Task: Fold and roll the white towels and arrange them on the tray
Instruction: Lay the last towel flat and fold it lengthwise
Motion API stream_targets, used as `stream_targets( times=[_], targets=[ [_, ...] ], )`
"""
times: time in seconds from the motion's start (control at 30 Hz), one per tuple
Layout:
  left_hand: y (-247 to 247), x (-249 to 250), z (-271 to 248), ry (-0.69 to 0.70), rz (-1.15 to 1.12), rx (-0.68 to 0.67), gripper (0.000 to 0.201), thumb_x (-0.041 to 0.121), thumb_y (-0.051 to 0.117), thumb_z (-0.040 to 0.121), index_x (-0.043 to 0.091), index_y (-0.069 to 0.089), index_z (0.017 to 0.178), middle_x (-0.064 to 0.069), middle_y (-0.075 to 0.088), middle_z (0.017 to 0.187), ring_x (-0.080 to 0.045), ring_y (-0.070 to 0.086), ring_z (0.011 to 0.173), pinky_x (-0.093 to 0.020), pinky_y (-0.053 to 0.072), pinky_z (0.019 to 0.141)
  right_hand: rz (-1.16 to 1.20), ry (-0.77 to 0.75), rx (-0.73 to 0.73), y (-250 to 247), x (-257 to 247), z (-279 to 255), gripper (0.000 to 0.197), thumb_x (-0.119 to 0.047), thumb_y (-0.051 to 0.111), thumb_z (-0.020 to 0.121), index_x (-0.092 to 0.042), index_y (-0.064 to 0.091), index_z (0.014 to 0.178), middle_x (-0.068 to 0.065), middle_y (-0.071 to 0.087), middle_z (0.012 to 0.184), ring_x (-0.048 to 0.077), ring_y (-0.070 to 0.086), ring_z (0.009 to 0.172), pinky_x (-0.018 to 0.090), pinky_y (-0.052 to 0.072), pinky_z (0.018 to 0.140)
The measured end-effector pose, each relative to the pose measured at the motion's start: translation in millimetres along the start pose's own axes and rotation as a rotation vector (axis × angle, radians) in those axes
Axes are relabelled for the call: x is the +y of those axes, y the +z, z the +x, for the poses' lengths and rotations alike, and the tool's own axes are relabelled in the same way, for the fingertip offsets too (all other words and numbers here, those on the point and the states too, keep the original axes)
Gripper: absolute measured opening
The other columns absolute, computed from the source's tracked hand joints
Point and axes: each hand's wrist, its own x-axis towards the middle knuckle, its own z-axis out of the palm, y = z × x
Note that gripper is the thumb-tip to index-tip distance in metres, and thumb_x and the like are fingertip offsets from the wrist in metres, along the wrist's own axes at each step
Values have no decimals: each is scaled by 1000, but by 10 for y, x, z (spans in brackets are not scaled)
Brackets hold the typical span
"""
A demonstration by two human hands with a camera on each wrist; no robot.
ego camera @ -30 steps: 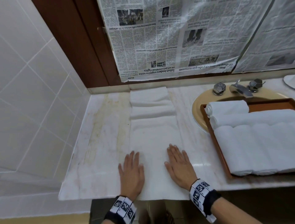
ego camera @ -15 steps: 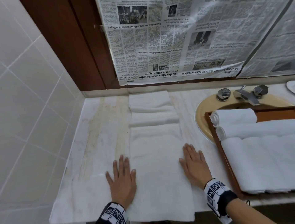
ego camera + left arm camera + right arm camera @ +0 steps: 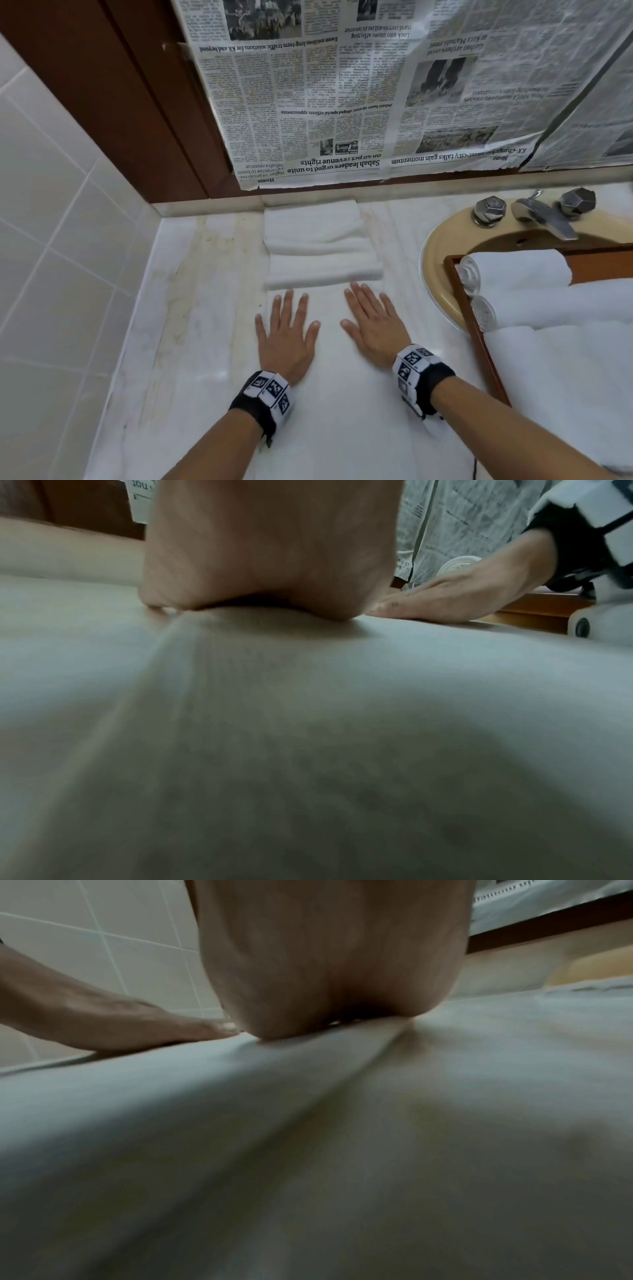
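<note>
A long white towel point(image 3: 329, 394) lies flat along the marble counter point(image 3: 191, 308), running off its front edge. My left hand point(image 3: 286, 330) and right hand point(image 3: 371, 322) press flat on it side by side, fingers straight, just short of the folded towels point(image 3: 322, 250) stacked at the back. In the left wrist view my left palm point(image 3: 270, 547) bears down on the towel point(image 3: 342, 723), with the right hand point(image 3: 455, 599) beside it. The right wrist view shows my right palm point(image 3: 329, 958) on the towel point(image 3: 342, 1137). Rolled white towels point(image 3: 517, 270) fill the wooden tray point(image 3: 462, 308) on the right.
The tray rests over a beige sink point(image 3: 442, 246) with a chrome tap point(image 3: 544, 219) and two knobs. Newspaper point(image 3: 359, 96) covers the wall behind the counter. A white tiled wall point(image 3: 51, 205) closes off the left side.
Both hands have slid away from me along the towel, from near the counter's front edge up to the folded stack. They spread apart midway, then came closer together.
</note>
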Motion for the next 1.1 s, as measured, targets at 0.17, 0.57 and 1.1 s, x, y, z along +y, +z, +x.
stream_targets(
  times=[0.17,0.57,1.1],
  targets=[
    [-88,31,277,-84,-9,-15,62,61,4,100,39,-13,156,14,-23,163,-13,-18,151,-60,-7,119,-1,14,-24,-141,253,265,71,-60,-4,93,-26,-15,155,-12,-25,159,7,-21,147,45,-9,122],
    [-341,6,860,-179,-83,-68,66,60,11,102,33,-12,157,14,-20,164,-20,-17,152,-62,-8,118,20,161,17,-363,395,828,63,-44,10,105,-13,-3,158,0,-10,165,14,-11,151,43,-7,122],
    [-38,-381,-601,-144,-93,-21,57,51,11,104,41,-9,157,21,-19,162,-18,-15,153,-59,-5,120,39,244,-40,-64,108,-426,61,-40,14,106,-14,-4,158,0,-14,164,16,-11,151,45,-7,121]
  ],
)
